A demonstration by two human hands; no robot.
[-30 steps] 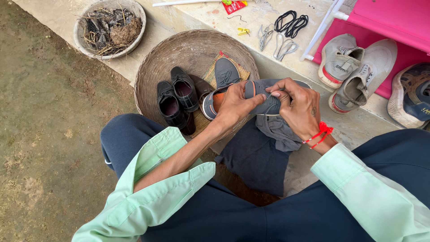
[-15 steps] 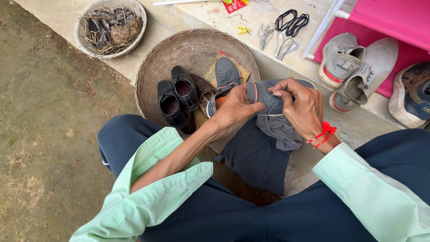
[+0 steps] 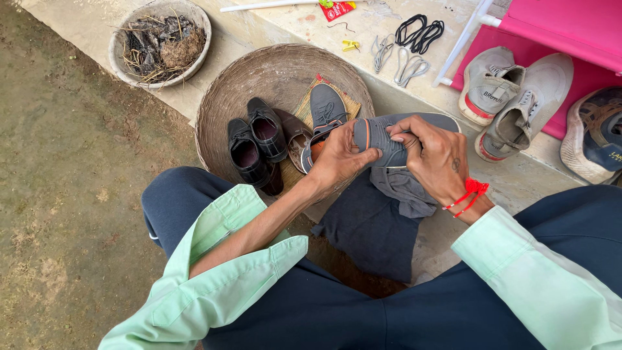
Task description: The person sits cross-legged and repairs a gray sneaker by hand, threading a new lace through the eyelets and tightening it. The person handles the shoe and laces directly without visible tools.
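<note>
Bare dirt ground (image 3: 58, 194) beside a pale concrete ledge (image 3: 285, 29), soft daylight.

The right hand (image 3: 435, 155) covers the grey shoe's (image 3: 382, 139) middle; the dark sneaker (image 3: 596, 136) runs off the right edge (as does the pink shelf (image 3: 570, 26)), and the red packet (image 3: 337, 8) is cropped above.

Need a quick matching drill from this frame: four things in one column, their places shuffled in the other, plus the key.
Things:
1. grey shoe
2. black shoes
3. black laces
4. dry debris

Places:
A. in the small round bowl, top left
B. held between the left hand and the right hand
C. lying loose on the concrete ledge, beside the pink rack
D. inside the big woven basket

Pairs: 1-B, 2-D, 3-C, 4-A
</note>
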